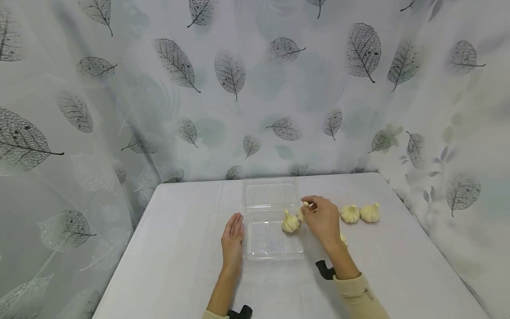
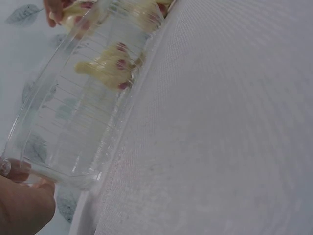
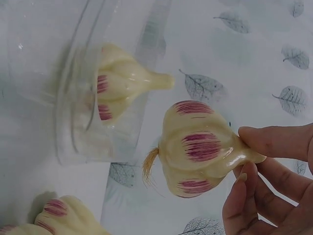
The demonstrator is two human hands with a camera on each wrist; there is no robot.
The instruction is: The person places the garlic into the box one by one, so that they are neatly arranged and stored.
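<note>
My right hand (image 1: 323, 220) pinches a garlic bulb (image 3: 195, 152) by its stem between thumb and fingers. The bulb is cream with purple streaks and a tuft of brown root, and it hangs near the right wall of a clear plastic clamshell box (image 1: 260, 241). Another garlic bulb (image 1: 291, 222) sits inside the box, towards its right side. Against the left wall of the box rests my left hand (image 1: 233, 241), its fingers extended. In the left wrist view the left fingertips (image 2: 19, 170) touch the box's edge.
The box's lid (image 1: 271, 195) lies folded back behind it. To the right stand two garlic bulbs, one (image 1: 349, 214) beside the other (image 1: 369, 213). A further bulb (image 1: 344, 239) is partly hidden by the right wrist. White cloth covers the table (image 1: 191, 235); a leaf-print curtain hangs behind.
</note>
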